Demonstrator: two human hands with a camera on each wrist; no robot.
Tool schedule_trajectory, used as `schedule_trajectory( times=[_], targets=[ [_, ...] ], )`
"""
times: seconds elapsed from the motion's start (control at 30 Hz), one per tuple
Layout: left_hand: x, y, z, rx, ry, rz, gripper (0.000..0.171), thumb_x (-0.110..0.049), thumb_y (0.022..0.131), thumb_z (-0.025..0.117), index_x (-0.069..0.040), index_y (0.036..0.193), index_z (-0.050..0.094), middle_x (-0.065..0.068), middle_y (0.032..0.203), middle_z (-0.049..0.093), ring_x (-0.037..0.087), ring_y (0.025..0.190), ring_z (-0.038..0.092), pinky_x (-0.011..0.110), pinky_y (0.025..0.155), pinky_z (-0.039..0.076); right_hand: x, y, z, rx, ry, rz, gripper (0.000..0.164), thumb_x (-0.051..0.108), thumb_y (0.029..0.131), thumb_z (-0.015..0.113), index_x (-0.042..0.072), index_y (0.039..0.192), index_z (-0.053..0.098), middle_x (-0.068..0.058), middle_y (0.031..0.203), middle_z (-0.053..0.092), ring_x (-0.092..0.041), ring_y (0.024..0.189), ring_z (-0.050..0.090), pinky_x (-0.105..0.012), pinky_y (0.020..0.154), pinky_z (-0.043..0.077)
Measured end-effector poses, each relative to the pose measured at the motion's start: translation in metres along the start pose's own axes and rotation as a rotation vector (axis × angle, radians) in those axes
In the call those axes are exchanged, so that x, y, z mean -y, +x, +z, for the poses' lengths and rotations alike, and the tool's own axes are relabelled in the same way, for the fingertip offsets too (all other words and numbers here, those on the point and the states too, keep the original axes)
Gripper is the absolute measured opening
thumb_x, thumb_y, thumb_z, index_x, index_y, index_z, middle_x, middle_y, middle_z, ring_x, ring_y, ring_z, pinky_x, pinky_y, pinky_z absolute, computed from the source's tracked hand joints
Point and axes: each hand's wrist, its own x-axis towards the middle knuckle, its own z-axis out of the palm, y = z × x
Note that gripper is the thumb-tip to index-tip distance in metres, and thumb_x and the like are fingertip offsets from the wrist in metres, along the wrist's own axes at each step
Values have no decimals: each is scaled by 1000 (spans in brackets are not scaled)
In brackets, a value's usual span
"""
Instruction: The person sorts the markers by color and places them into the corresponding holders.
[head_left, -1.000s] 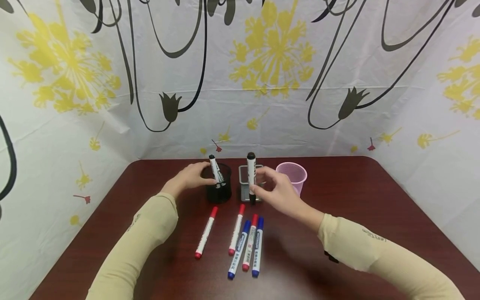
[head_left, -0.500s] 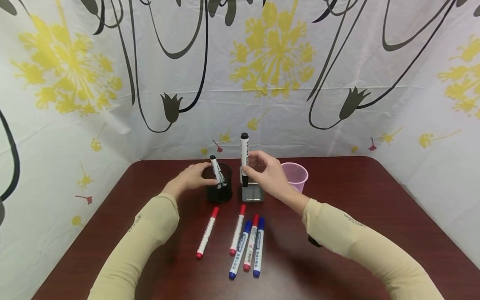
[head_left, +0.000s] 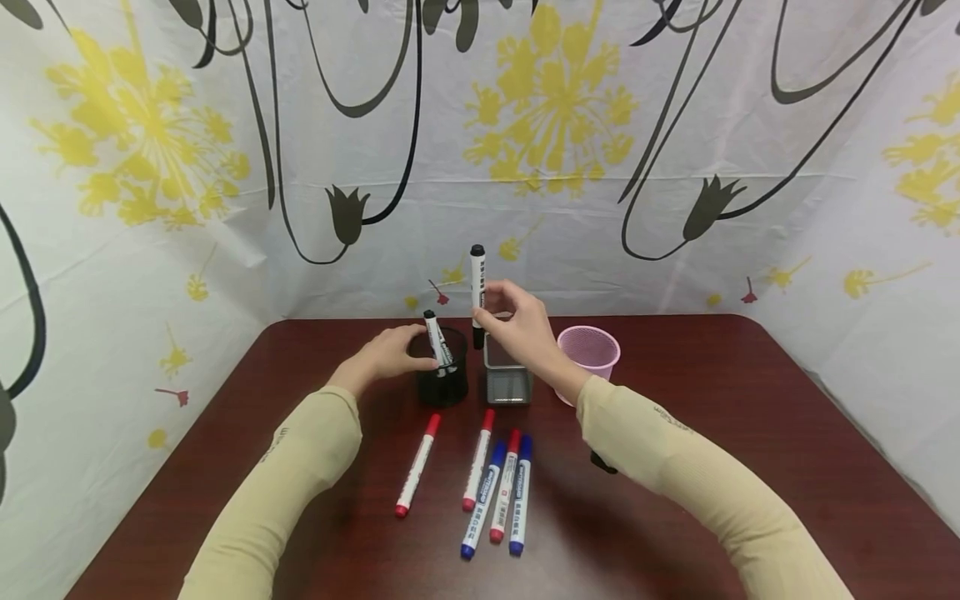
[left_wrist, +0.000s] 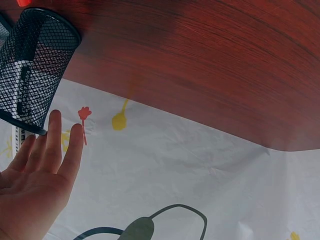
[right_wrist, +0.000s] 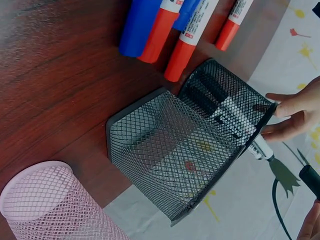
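In the head view my left hand (head_left: 386,354) holds the black mesh pen cup (head_left: 442,388) by its rim, thumb on the near side and fingers on the far side. In the left wrist view its fingertips (left_wrist: 55,117) meet the rim. A black-capped whiteboard marker (head_left: 435,335) leans inside that cup; its white barrel shows through the mesh. My right hand (head_left: 525,329) pinches another black-capped whiteboard marker (head_left: 478,279) upright, thumb in front. This one is raised between the black cup and the grey mesh box (head_left: 509,388). Its black end (right_wrist: 311,179) appears at the right wrist view's edge.
Right of the grey box stands a pink mesh cup (head_left: 588,346), partly behind the right forearm. Several red and blue markers lie in front of the containers, including a red marker (head_left: 417,468) at the left and a blue marker (head_left: 520,500). A printed cloth (head_left: 495,217) hangs behind the table.
My right hand has carried its marker up and to the left, from in front of the grey box toward the black cup. The left hand has stayed at the black cup.
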Motion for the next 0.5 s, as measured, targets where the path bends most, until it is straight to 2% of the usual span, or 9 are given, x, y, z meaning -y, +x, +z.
schedule_trajectory(
  times=[0.17,0.5],
  targets=[
    [-1,0,-1,4,-2,-2,73,-42,79,62,-1,133,35,17,133,37,30,120,33,45,96,27,-21,12,7,-4,-33,-14,24,9,78,65,5,102,59,-4,84,64,-10,76,60,-26,59,49],
    [-1,-1,-1,-3,3,-3,74,-42,78,62,-1,133,35,17,132,38,30,119,35,46,95,28,-23,25,21,16,-56,-63,25,11,79,65,4,102,58,-5,85,64,-13,76,60,-29,71,47]
  ],
)
